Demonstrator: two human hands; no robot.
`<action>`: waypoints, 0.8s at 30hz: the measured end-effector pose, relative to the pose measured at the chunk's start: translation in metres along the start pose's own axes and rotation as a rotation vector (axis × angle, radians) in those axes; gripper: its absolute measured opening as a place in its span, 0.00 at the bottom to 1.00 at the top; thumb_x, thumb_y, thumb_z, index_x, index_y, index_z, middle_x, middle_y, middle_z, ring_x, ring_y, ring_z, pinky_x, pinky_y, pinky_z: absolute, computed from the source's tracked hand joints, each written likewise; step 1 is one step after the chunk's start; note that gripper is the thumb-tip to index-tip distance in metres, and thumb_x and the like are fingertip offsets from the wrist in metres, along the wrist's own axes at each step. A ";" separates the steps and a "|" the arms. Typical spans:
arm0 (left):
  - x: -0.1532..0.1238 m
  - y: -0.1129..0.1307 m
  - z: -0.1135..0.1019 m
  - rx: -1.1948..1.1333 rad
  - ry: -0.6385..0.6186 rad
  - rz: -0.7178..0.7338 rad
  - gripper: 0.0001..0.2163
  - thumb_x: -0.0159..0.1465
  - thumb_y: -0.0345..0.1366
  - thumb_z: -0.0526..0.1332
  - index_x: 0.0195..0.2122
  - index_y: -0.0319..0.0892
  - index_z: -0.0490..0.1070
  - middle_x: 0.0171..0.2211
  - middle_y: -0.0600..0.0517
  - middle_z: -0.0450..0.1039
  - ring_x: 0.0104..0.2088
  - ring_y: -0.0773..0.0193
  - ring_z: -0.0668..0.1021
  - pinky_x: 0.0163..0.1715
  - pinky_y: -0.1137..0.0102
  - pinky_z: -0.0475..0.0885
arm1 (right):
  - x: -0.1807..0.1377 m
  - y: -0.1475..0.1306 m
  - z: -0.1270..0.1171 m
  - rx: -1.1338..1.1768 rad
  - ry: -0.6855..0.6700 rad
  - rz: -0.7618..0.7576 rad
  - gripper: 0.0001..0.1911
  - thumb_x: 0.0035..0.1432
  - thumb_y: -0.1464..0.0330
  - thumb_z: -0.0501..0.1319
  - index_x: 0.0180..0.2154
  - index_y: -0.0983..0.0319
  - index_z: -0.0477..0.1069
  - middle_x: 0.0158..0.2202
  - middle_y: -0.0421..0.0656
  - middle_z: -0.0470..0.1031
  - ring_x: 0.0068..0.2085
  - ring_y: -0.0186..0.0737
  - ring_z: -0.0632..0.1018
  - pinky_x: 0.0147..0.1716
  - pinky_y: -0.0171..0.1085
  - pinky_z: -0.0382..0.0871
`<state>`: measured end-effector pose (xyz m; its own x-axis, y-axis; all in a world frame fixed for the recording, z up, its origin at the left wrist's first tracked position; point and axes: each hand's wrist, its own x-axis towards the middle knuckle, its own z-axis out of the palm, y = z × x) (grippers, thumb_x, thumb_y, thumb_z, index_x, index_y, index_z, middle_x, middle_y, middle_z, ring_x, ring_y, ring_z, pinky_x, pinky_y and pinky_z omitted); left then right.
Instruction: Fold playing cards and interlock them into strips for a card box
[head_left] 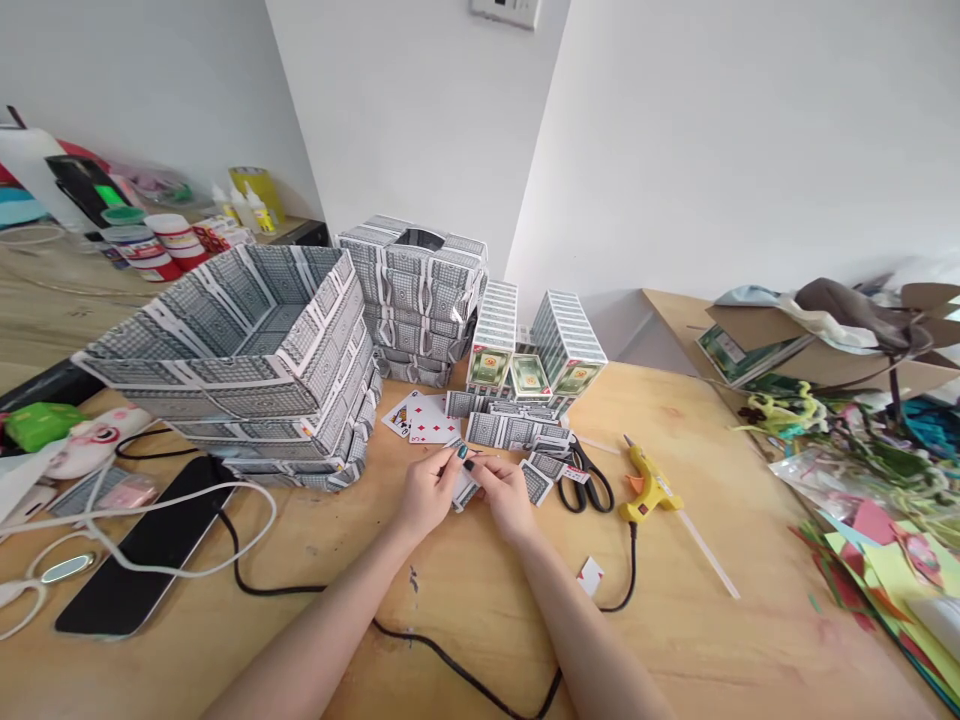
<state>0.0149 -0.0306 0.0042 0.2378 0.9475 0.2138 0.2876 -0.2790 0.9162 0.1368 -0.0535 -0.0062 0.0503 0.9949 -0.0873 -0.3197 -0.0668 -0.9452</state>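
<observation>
Both my hands meet over the middle of the table, fingers pinched on a grey-backed playing card (465, 490). My left hand (433, 488) grips its left side, and my right hand (501, 490) closes on its upper right. Part of the card is hidden behind my fingers. Face-up playing cards (435, 420) lie just beyond my left hand. Folded card strips (510, 430) are piled past my fingertips, and loose cut cards (537, 482) rest beside my right hand. Black-handled scissors (598, 490) lie farther right, near a yellow glue gun (649, 485).
A large box made of cards (330, 370) stands left, with a second card structure (420, 290) behind it. Stacked card packs (568, 340) stand at the back. A black cable (442, 655) crosses under my arms. A phone (146, 550) lies left; coloured paper (892, 560) is at right.
</observation>
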 end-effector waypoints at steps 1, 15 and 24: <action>0.000 0.000 0.001 -0.035 0.003 -0.008 0.14 0.61 0.40 0.51 0.34 0.39 0.73 0.32 0.48 0.76 0.31 0.65 0.76 0.30 0.75 0.68 | 0.000 0.000 0.000 0.016 0.010 0.007 0.09 0.47 0.65 0.62 0.29 0.63 0.76 0.26 0.41 0.73 0.27 0.35 0.70 0.27 0.33 0.64; 0.006 -0.009 -0.002 -0.191 0.025 -0.227 0.15 0.58 0.42 0.53 0.31 0.37 0.74 0.26 0.50 0.76 0.25 0.65 0.74 0.24 0.74 0.68 | -0.005 -0.009 0.008 0.164 -0.093 0.164 0.13 0.43 0.67 0.58 0.32 0.65 0.76 0.22 0.40 0.73 0.24 0.35 0.72 0.28 0.38 0.70; 0.006 -0.009 -0.003 0.046 0.070 -0.102 0.15 0.61 0.41 0.49 0.29 0.38 0.71 0.24 0.51 0.74 0.24 0.68 0.72 0.24 0.76 0.65 | -0.007 -0.003 0.006 0.060 -0.048 0.080 0.14 0.43 0.66 0.57 0.33 0.63 0.76 0.27 0.43 0.76 0.28 0.40 0.75 0.26 0.38 0.71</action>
<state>0.0113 -0.0215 -0.0022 0.1403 0.9795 0.1449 0.3501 -0.1859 0.9181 0.1316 -0.0602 -0.0013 -0.0225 0.9892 -0.1451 -0.3772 -0.1429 -0.9151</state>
